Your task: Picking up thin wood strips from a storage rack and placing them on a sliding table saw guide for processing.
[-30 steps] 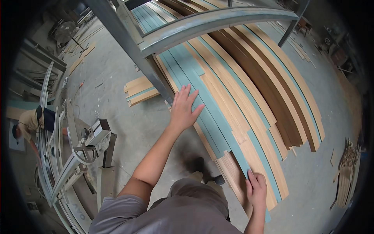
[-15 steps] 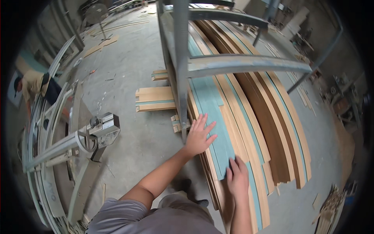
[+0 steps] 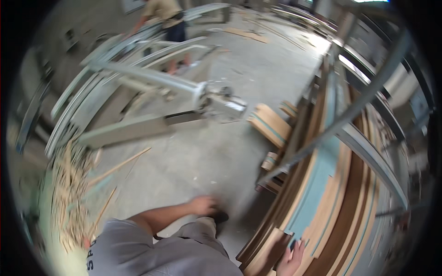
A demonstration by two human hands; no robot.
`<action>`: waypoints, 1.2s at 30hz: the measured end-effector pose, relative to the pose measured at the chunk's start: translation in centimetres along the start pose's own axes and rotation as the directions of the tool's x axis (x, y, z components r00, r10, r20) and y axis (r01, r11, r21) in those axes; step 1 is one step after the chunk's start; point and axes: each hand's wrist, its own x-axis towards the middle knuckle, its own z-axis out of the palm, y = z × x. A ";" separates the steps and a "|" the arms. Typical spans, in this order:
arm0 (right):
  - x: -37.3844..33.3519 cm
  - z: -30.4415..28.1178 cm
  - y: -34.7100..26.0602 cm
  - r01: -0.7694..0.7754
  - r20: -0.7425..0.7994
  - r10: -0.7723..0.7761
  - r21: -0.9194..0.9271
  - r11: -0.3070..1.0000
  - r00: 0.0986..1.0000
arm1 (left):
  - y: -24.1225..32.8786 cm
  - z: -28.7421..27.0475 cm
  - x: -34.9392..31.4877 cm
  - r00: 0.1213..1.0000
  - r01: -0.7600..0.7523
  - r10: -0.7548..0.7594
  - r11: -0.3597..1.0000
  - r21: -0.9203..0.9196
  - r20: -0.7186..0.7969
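A long stack of wooden boards (image 3: 338,202) with pale and dark brown faces runs along my right side. On its top lie teal-faced boards (image 3: 309,202). At their near end is my right hand (image 3: 292,261), its fingers bent near a small dark patch or object that I cannot make out. My left hand (image 3: 202,205) is off the stack, above the floor beside my leg, and blurred by motion. Nothing can be made out in it, and its fingers are smeared.
A grey metal rack (image 3: 368,149) crosses over the stack. Short board ends (image 3: 269,129) jut out from its left side. Left stands a metal frame machine (image 3: 152,76), with a co-worker (image 3: 171,20) bending behind it. A pile of thin wood offcuts (image 3: 69,198) lies at lower left.
My view has swung left, bringing the offcut pile and the co-worker further in. My left hand has lifted off the teal boards and dropped beside my leg; my right hand stays at their near end.
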 end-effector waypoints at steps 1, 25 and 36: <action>-2.1 -1.4 -0.8 0.032 0.038 -0.031 -0.014 0.999 0.999 | -3.0 1.2 -6.7 0.963 0.253 -0.259 0.963 0.090 0.073; -17.8 6.8 -25.2 0.536 -0.230 -0.508 0.073 0.841 0.830 | 7.2 26.4 -75.5 -0.112 0.136 -0.909 -0.414 -0.900 0.401; -51.5 53.4 -54.2 0.062 0.873 -0.485 0.482 0.874 0.056 | -6.2 33.7 -100.7 -0.350 -0.294 -0.706 -0.540 -0.788 0.615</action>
